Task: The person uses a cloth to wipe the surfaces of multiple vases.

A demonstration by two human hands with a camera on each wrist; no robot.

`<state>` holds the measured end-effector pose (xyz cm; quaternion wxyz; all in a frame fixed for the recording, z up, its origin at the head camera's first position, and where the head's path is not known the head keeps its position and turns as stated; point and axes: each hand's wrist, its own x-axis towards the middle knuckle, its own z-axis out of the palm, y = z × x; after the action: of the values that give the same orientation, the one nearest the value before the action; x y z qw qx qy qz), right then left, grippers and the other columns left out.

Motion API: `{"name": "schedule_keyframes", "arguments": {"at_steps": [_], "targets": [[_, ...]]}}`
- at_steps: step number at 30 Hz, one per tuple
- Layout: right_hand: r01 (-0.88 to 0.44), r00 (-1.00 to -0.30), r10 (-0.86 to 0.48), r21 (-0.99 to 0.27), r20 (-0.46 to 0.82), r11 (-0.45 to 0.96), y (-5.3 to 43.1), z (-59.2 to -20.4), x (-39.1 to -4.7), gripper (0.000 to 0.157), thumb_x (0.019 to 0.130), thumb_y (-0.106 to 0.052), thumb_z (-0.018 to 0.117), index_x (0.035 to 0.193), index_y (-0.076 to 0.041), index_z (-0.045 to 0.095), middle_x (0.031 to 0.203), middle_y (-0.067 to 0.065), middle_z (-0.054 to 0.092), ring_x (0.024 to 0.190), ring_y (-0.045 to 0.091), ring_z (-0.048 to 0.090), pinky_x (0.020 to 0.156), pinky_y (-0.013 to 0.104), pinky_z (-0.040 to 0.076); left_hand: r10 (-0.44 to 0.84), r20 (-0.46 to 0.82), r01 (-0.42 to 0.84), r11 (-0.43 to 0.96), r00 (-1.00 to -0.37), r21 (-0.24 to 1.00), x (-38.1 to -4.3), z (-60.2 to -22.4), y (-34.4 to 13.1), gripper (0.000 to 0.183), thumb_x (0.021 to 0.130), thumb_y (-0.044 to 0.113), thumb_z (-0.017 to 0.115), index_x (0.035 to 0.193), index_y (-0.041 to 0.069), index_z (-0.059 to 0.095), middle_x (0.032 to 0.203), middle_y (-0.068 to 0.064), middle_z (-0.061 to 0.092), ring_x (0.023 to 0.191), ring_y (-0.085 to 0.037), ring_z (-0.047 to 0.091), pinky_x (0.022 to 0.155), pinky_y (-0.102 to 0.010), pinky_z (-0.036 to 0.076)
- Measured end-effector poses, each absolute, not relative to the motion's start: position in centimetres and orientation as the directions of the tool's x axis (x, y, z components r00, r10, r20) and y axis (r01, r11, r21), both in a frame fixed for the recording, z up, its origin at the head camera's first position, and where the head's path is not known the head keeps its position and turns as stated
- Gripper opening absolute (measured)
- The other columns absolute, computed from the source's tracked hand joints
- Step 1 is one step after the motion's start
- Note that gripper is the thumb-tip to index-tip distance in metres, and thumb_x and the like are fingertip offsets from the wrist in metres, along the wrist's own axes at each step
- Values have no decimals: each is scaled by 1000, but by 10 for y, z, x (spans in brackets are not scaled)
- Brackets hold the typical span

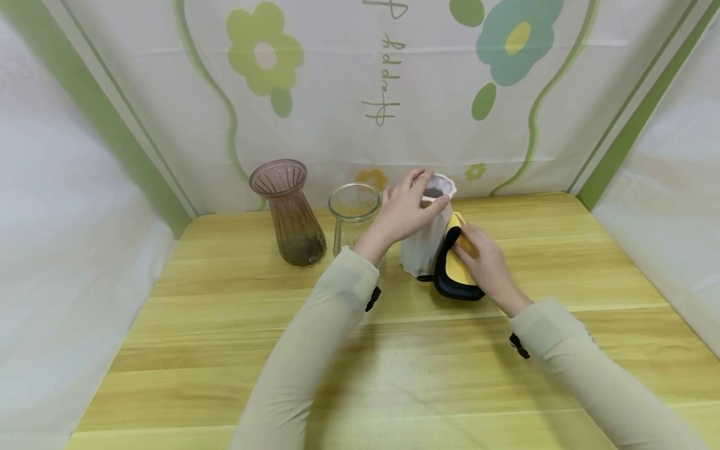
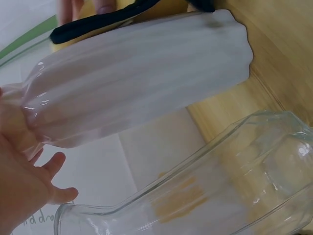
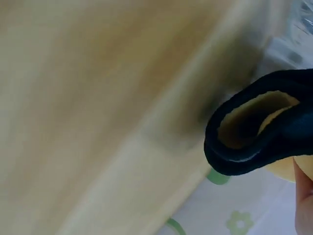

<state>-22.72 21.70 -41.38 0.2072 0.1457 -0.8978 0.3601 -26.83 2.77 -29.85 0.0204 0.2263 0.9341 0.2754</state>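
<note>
A ribbed white vase stands on the wooden table, its scalloped mouth facing up. My left hand grips it round the neck, thumb across the front and fingers behind; in the left wrist view that hand is partly cut off by the frame. A yellow cloth with black edging is pinched in my right hand and lies against the vase's right side. The right wrist view shows the cloth folded over, its black border curling round the yellow inside.
Close to the left of the white vase stands a clear glass vase, partly behind my left forearm. Further left is a ribbed purple-brown glass vase. A white curtain with printed flowers hangs behind the table.
</note>
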Motion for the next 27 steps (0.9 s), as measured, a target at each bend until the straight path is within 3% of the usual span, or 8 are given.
{"name": "schedule_keyframes", "arguments": {"at_steps": [8, 17, 27], "targets": [[-359, -913, -172, -525, 371, 771, 223, -430, -226, 48, 91, -5, 62, 135, 7, 48, 129, 31, 53, 118, 49, 52, 98, 58, 44, 417, 118, 417, 762, -901, 495, -266, -298, 29, 71, 94, 61, 41, 153, 27, 23, 156, -7, 21, 145, -27, 21, 119, -50, 13], [-408, -872, -142, -537, 467, 738, 220, -421, -224, 53, 89, -3, 63, 140, -3, 47, 127, 28, 55, 116, 47, 53, 97, 59, 44, 426, 108, 428, 791, -898, 437, -265, -295, 29, 70, 95, 59, 40, 153, 24, 23, 157, -7, 23, 142, -31, 27, 120, -51, 10], [-519, -764, -105, -510, 636, 686, 214, -393, -228, 56, 85, 1, 68, 137, -4, 50, 120, 25, 60, 110, 43, 58, 93, 55, 48, 424, 97, 421, 795, -900, 437, -268, -294, 31, 66, 96, 56, 40, 153, 24, 25, 158, -6, 23, 143, -31, 27, 121, -52, 7]]}}
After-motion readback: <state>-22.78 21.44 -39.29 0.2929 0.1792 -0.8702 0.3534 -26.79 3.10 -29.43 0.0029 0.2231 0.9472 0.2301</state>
